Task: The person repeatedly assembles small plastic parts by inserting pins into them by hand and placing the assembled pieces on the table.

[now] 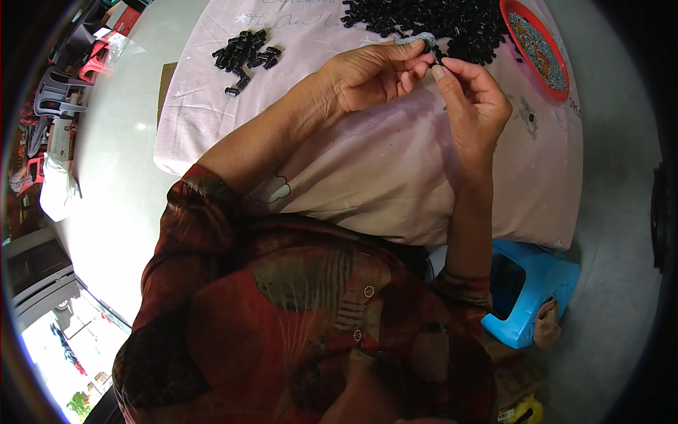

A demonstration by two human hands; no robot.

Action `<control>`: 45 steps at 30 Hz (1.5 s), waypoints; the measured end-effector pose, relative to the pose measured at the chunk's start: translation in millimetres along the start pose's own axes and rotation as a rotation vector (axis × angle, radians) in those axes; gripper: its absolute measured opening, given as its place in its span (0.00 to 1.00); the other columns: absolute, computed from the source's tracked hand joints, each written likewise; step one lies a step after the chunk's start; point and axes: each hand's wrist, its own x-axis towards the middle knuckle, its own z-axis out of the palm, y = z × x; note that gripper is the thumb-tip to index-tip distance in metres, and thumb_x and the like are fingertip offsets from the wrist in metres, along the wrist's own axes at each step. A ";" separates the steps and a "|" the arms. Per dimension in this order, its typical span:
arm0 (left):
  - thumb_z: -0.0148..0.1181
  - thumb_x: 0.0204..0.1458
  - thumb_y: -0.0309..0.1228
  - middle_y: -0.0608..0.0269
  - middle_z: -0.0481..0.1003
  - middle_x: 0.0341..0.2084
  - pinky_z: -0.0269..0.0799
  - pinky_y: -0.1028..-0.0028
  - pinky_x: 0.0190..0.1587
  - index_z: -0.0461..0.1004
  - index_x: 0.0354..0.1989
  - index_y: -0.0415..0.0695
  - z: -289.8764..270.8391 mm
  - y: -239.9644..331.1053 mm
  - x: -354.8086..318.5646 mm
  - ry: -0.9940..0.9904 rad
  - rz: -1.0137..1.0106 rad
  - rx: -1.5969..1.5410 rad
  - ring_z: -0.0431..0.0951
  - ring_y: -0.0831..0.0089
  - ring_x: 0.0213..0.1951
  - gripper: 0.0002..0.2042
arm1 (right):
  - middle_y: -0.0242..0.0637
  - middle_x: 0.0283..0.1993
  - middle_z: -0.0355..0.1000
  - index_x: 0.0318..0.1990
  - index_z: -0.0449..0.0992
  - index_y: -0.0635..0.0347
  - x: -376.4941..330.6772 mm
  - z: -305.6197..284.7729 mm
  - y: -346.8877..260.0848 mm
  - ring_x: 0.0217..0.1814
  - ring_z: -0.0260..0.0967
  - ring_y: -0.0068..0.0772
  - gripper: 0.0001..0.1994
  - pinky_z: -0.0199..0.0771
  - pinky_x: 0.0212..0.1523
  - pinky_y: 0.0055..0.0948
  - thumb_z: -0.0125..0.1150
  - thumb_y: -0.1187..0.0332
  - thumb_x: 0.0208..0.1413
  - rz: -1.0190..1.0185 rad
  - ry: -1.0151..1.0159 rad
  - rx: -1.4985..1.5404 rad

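Note:
Both my hands meet over the pink cloth (395, 169), at the near edge of a large pile of small black cylindrical pieces (424, 15). My left hand (371, 74) is closed, its thumb and fingers gripping a small black piece (438, 54). A clump of tiny grey bits (424, 37) shows at its fingertips; whether the hand holds it or it lies behind, I cannot tell. My right hand (474, 99) pinches at the same black piece from the right, with thumb and index finger together. Exactly what sits between those fingertips is too small to make out.
A separate heap of black pieces (244, 56) lies to the left on the cloth. At the far right stands a red tray (559, 93) filled with small grey metal bits. One loose black piece lies near scattered grey bits. A blue plastic stool (519, 333) stands below the table's right side.

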 end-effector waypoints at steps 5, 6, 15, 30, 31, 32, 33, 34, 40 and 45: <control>0.62 0.60 0.33 0.63 0.80 0.29 0.74 0.81 0.33 0.78 0.36 0.40 -1.9 -0.8 -0.8 -0.031 0.025 0.095 0.76 0.77 0.29 0.08 | 0.29 0.36 0.77 0.43 0.80 0.68 -0.2 0.5 -0.8 0.36 0.70 0.14 0.08 0.71 0.40 0.15 0.68 0.77 0.56 0.002 -0.050 0.018; 0.64 0.58 0.32 0.64 0.79 0.27 0.73 0.83 0.30 0.78 0.36 0.40 -1.5 -1.6 -1.3 -0.024 0.033 0.137 0.76 0.79 0.28 0.08 | 0.29 0.36 0.77 0.43 0.80 0.68 -0.1 1.0 -1.5 0.36 0.70 0.14 0.08 0.71 0.40 0.15 0.68 0.77 0.56 0.003 -0.050 0.018; 0.66 0.57 0.35 0.70 0.76 0.24 0.62 0.84 0.26 0.79 0.33 0.43 4.4 15.0 -15.4 0.028 0.056 0.531 0.69 0.84 0.25 0.08 | 0.28 0.40 0.74 0.48 0.80 0.64 -1.3 1.1 -6.6 0.35 0.66 0.12 0.13 0.68 0.35 0.14 0.69 0.75 0.54 -0.029 -0.104 -0.122; 0.69 0.54 0.33 0.68 0.77 0.26 0.63 0.85 0.26 0.80 0.33 0.42 -3.8 26.3 -31.6 0.085 -0.104 0.628 0.71 0.84 0.27 0.08 | 0.30 0.47 0.73 0.51 0.81 0.54 -2.3 4.0 -8.6 0.38 0.70 0.18 0.18 0.64 0.27 0.17 0.72 0.71 0.51 -0.210 -0.351 -0.232; 0.69 0.54 0.32 0.69 0.77 0.26 0.64 0.85 0.27 0.81 0.33 0.43 -3.9 24.1 -32.8 0.099 -0.095 0.603 0.71 0.83 0.27 0.07 | 0.30 0.47 0.73 0.50 0.81 0.55 -2.4 4.8 -9.1 0.38 0.70 0.18 0.17 0.64 0.26 0.17 0.72 0.71 0.51 -0.205 -0.351 -0.234; 0.69 0.54 0.32 0.69 0.77 0.26 0.64 0.85 0.27 0.81 0.33 0.43 -4.5 21.0 -32.8 0.100 -0.096 0.602 0.71 0.83 0.27 0.07 | 0.30 0.47 0.74 0.50 0.81 0.55 -2.3 5.3 -9.8 0.38 0.70 0.19 0.17 0.64 0.26 0.16 0.71 0.72 0.51 -0.201 -0.350 -0.237; 0.68 0.55 0.32 0.68 0.77 0.26 0.63 0.85 0.26 0.80 0.34 0.43 -6.0 16.8 -32.2 0.066 -0.070 0.513 0.72 0.83 0.28 0.06 | 0.30 0.47 0.74 0.50 0.81 0.55 -2.4 5.7 -10.3 0.38 0.70 0.19 0.17 0.64 0.26 0.16 0.71 0.72 0.51 -0.200 -0.351 -0.237; 0.67 0.55 0.31 0.68 0.77 0.25 0.62 0.85 0.25 0.79 0.35 0.42 -7.1 14.1 -31.8 0.031 -0.043 0.424 0.73 0.83 0.28 0.06 | 0.31 0.48 0.73 0.51 0.81 0.56 -2.7 5.9 -10.7 0.38 0.70 0.19 0.17 0.65 0.27 0.16 0.71 0.72 0.51 -0.180 -0.340 -0.220; 0.66 0.56 0.31 0.68 0.77 0.25 0.63 0.85 0.26 0.78 0.37 0.42 -9.2 9.1 -32.2 -0.003 -0.109 0.280 0.74 0.83 0.28 0.07 | 0.32 0.49 0.72 0.54 0.77 0.68 -3.8 3.4 -7.5 0.41 0.63 0.16 0.18 0.69 0.39 0.16 0.66 0.77 0.55 -0.045 -0.391 0.022; 0.67 0.56 0.30 0.68 0.76 0.25 0.64 0.85 0.26 0.78 0.35 0.41 -4.9 4.3 -33.3 0.016 -0.083 0.286 0.73 0.83 0.27 0.06 | 0.32 0.46 0.73 0.53 0.78 0.68 -2.2 2.8 -12.5 0.42 0.64 0.17 0.17 0.68 0.44 0.18 0.66 0.78 0.55 0.085 -0.408 0.110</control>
